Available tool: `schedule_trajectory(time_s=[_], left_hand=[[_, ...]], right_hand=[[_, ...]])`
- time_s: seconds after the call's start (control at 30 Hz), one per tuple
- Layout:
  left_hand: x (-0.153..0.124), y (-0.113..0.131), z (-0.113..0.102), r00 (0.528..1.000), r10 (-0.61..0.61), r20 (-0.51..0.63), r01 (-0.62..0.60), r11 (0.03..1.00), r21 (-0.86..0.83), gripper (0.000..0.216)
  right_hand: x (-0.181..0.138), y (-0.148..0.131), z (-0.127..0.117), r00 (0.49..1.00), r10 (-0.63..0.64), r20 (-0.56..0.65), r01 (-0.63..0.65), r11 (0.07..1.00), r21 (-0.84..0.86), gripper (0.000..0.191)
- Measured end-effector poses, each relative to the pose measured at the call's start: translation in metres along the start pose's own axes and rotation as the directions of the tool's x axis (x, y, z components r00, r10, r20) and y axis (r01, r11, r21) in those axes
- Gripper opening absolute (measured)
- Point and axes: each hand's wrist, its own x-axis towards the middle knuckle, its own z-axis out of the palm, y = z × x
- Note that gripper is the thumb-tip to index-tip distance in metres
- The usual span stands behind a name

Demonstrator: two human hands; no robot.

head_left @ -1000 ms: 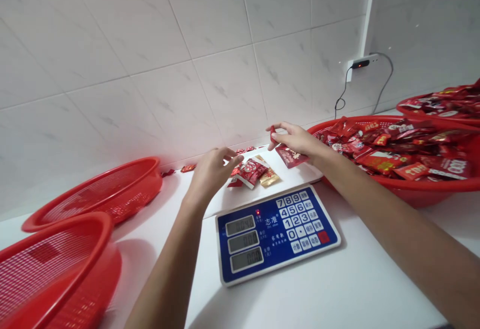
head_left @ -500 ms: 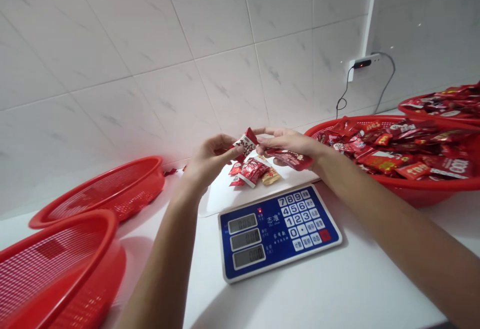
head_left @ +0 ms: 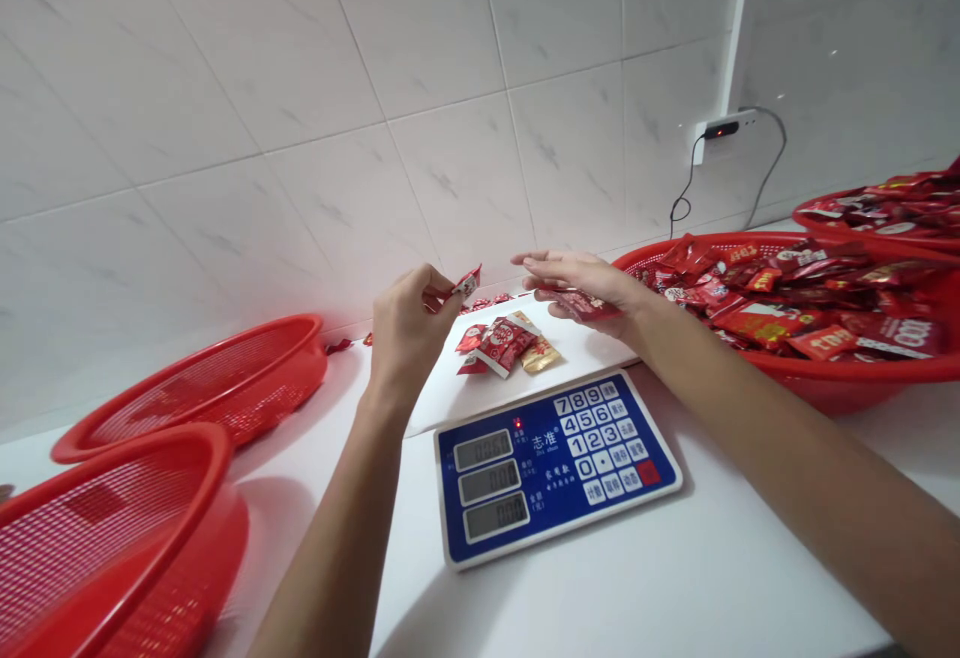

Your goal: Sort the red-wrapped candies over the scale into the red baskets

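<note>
My left hand (head_left: 412, 323) pinches a small red-and-white snack packet (head_left: 468, 284) above the left part of a white weighing pan (head_left: 435, 383). Across from it, my right hand (head_left: 581, 278) has its upper fingers stretched toward the left while a dark red snack packet (head_left: 579, 304) is held beneath them against the palm. Below and between the hands, several red packets (head_left: 501, 342) and a gold packet (head_left: 541, 354) lie in a small heap on the pan. The pan belongs to a digital scale with a blue keypad panel (head_left: 559, 468); its small displays are hard to read.
A red basket (head_left: 750, 366) full of red packets stands at right, with another filled basket (head_left: 885, 223) behind it. Two red mesh baskets (head_left: 191, 378) (head_left: 217, 448) are at left. More red packets (head_left: 486, 302) lie behind the pan. A wall socket (head_left: 724, 128) with cables is at back right.
The hands have moved apart. The small red-and-white packet, earlier between both hands, has gone left with my left hand. My right hand keeps the dark red packet.
</note>
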Motion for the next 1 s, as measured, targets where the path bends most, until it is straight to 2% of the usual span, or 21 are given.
schedule_trajectory(time_s=[0.13,0.2,0.27,0.3,0.33,0.4,0.5,0.77,1.0], left_hand=[[0.000,-0.002,0.002,0.998,0.067,0.006,-0.068,0.993,0.099,0.012],[0.000,-0.004,0.003,0.992,0.049,0.119,-0.059,0.995,0.082,0.013],[0.001,-0.004,0.001,0.972,-0.008,0.236,0.013,1.000,-0.018,0.016],[0.001,-0.002,-0.002,0.966,-0.042,0.255,0.063,0.995,-0.077,0.018],[0.001,0.000,-0.005,0.968,-0.075,0.239,0.109,0.985,-0.132,0.019],[0.002,0.006,-0.012,0.982,-0.127,0.137,0.154,0.964,-0.215,0.019],[0.002,0.014,-0.020,0.989,-0.145,0.040,0.150,0.956,-0.254,0.016],[0.000,0.015,-0.017,0.989,-0.122,0.079,0.139,0.952,-0.274,0.018],[-0.002,0.015,-0.014,0.989,-0.104,0.108,0.130,0.953,-0.274,0.023]], right_hand=[[-0.001,0.000,0.001,0.999,-0.023,-0.029,0.022,0.999,-0.036,0.009],[-0.001,-0.001,0.001,0.999,-0.025,-0.043,0.023,0.999,-0.037,0.011],[0.000,-0.002,0.000,0.998,-0.023,-0.055,0.022,0.999,-0.032,0.013],[0.000,-0.003,-0.001,0.998,-0.025,-0.057,0.023,0.999,-0.028,0.014],[0.000,-0.003,-0.001,0.998,-0.027,-0.054,0.025,0.999,-0.025,0.015],[-0.001,-0.004,-0.002,0.999,-0.031,-0.036,0.031,0.999,-0.022,0.014],[-0.001,-0.004,-0.003,0.999,-0.035,-0.010,0.035,0.999,-0.025,0.010],[-0.004,-0.005,-0.002,1.000,-0.021,-0.014,0.021,1.000,-0.014,0.018],[-0.003,-0.005,-0.004,0.999,-0.037,0.002,0.037,0.999,-0.024,0.012]])
